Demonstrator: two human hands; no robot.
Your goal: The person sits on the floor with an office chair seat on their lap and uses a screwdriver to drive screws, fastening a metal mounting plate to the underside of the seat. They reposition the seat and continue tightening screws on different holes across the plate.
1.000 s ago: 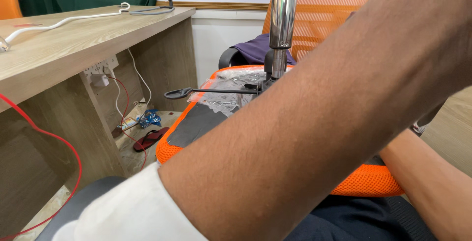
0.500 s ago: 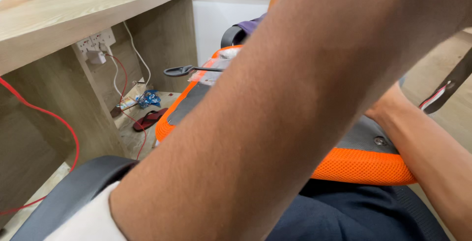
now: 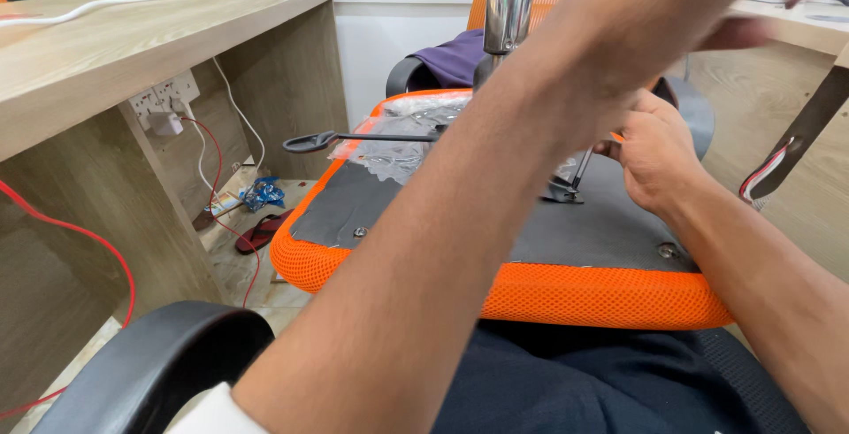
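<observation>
Closest to me, my left forearm cuts diagonally across the whole view, from a white cuff at the bottom up to the top right. Under it sits a black armrest (image 3: 159, 359) at the lower left, and my dark trousers (image 3: 584, 381) fill the bottom edge.

Resting on my lap is the upturned orange mesh chair seat (image 3: 531, 297), its black underside plate (image 3: 566, 222) facing up, with one screw (image 3: 360, 231) near the left edge and another (image 3: 668, 249) near the right.

My right hand (image 3: 654, 160) sits on that plate, fingers curled in around something small just beside a thin metal rod (image 3: 579, 170); I can't tell exactly what they pinch. A black bracket lies at the rod's foot.

Further out, a black lever (image 3: 354, 139) with a flat paddle end sticks out leftward over the seat's rim, above crinkled clear plastic wrap (image 3: 402, 146). The chrome gas cylinder (image 3: 506, 0) rises straight up from the middle of the seat.

My left hand (image 3: 707, 5) is up at the top right, blurred, fingers stretched toward the far tabletop's (image 3: 787, 23) edge; whether it grips anything I can't tell.

To the left, a wooden tabletop (image 3: 115, 45) carries a white cable (image 3: 106, 5); a wall socket (image 3: 164, 98) sits beneath it, and a red sandal (image 3: 265, 232) lies on the floor.
</observation>
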